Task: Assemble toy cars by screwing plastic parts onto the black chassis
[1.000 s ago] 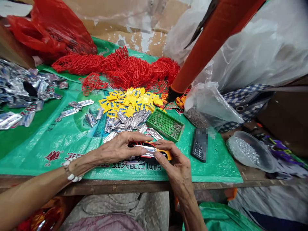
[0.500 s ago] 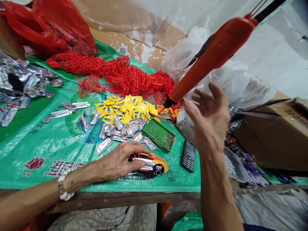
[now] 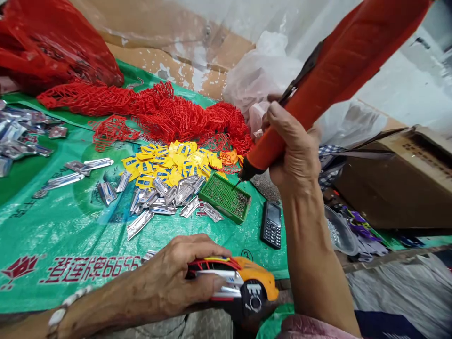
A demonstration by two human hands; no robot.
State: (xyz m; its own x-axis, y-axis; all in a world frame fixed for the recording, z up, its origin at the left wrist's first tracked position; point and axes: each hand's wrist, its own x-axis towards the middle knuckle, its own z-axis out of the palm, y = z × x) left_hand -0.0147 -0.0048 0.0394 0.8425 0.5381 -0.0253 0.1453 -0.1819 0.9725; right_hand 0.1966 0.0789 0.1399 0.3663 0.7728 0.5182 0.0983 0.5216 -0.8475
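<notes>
Curling round screwdriver point(image 3: 335, 70): right hand point(image 3: 298, 148). Left hand point(image 3: 178, 278) clasping toy car point(image 3: 252, 270).

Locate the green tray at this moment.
In the head view, the green tray sits just below centre, between the silver pieces and the phone, by the tip of the red screwdriver.

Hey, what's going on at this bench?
A person's left hand holds a toy car near the front edge. The right hand holds what looks like a red power screwdriver, its tip pointing down at a green tray of small metal bits. Silver pieces and yellow pieces lie piled beside it.
</notes>
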